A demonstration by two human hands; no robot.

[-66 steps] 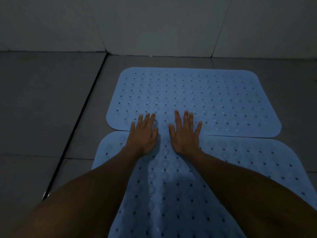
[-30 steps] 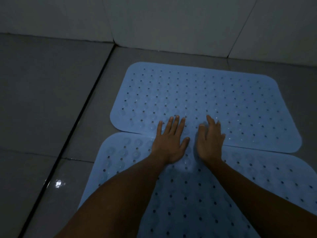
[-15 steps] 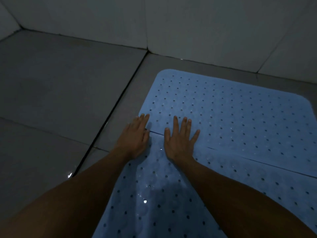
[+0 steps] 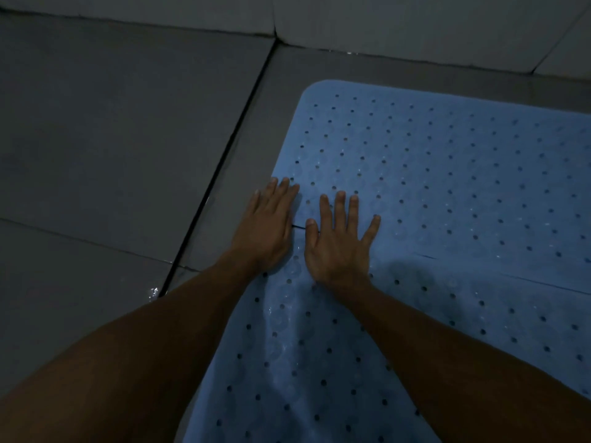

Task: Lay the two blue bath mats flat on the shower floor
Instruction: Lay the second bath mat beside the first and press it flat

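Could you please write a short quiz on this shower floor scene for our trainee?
1. True or false: both hands lie flat with straight fingers on the mats.
2. Which hand lies nearer the mats' left edge? A) left hand B) right hand
3. What runs between the two mats under the hands?

Key:
1. True. The left hand and right hand press flat, gripping nothing.
2. A. The left hand sits at the edge, beside the grey floor.
3. The seam where the far mat meets the near mat; whether they overlap there cannot be told.
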